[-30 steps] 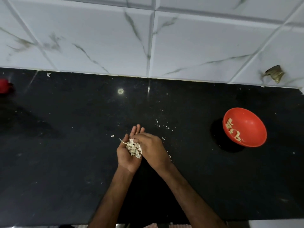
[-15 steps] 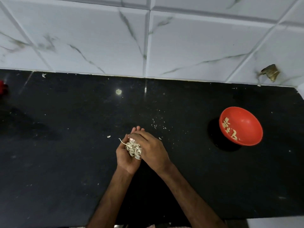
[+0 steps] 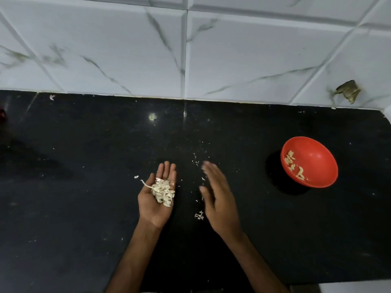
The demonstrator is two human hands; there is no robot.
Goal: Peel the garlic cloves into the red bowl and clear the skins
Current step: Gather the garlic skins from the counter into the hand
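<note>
Black counter (image 3: 84, 208) fills most of the view, front edge cut off below; white veined wall tiles (image 3: 254, 49) behind. Red bowl (image 3: 317, 157) stands well right of the hands, peeled garlic cloves (image 3: 293, 166) on its left inner side. Left hand (image 3: 155, 204) palm up, fingers straight, cradling a heap of garlic skins (image 3: 163, 190). Right hand (image 3: 220, 199) just beside it, flat-fingered, holding nothing, fingertips blurred. Loose skin scraps (image 3: 198, 215) lie between the hands. Red object (image 3: 2, 115) at left edge, mostly cropped, unidentifiable.
</note>
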